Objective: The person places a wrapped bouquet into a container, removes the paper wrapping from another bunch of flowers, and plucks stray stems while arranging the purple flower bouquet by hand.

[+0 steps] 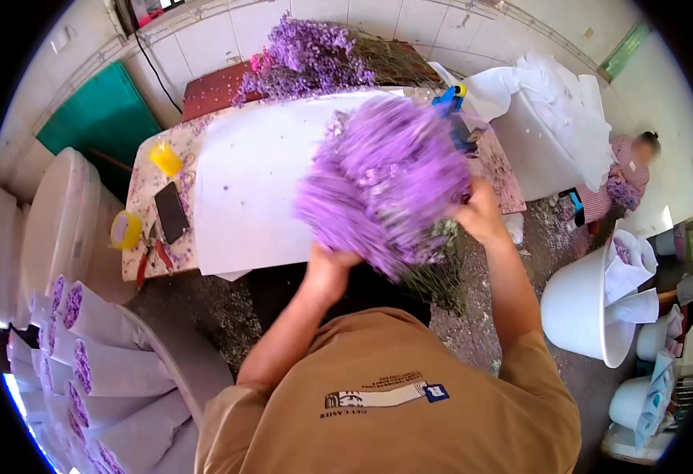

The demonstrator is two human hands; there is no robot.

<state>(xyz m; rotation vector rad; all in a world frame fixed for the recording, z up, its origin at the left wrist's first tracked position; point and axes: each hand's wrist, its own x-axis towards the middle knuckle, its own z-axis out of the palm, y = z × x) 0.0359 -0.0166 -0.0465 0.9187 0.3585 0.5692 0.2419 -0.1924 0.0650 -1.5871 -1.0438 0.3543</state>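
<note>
A big bunch of purple dried-looking flowers is in front of me above the table's near edge, smeared by motion. Its green stems point down toward the floor. My left hand is under the near left side of the blooms, its fingers partly hidden by them. On the right side my right hand is closed at the edge of the same bunch. Beneath the flowers lie white paper sheets on the table.
More purple flowers lie behind the table. On its left are yellow tape, a phone and red-handled pliers. A blue tape dispenser is at the back right. Wrapped bouquets fill a container at left; another person is far right.
</note>
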